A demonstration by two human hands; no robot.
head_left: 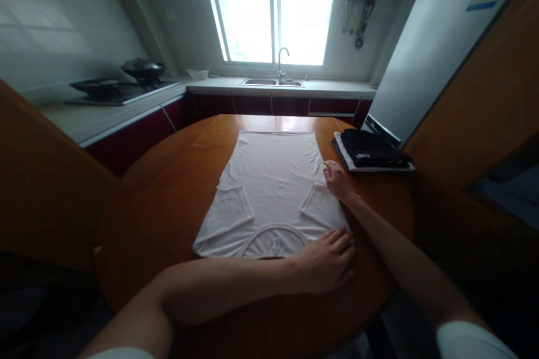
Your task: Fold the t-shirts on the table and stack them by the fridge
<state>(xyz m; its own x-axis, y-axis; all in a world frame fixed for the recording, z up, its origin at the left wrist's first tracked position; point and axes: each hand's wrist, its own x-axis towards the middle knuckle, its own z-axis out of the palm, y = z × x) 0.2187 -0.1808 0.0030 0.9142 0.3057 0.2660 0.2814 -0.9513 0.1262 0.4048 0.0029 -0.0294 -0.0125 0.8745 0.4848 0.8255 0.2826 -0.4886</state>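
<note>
A white T-shirt [273, 179] lies spread on the round wooden table, its neckline towards me and its hem at the far side. Both short sleeves are turned inward over the body. My left hand [326, 261] reaches across below the collar to the shirt's near right shoulder corner, its fingers bent over the fabric there. Farther up the same side, my right hand [338, 180] is closed at the shirt's right edge, just above the right sleeve. The fingertips of both hands are partly hidden.
Folded dark and light clothes [373, 151] are stacked on the table [160, 196] at the right, near the fridge [425, 45]. Beyond stand a counter with a sink [272, 83] under the window and a stove with a covered wok [143, 69].
</note>
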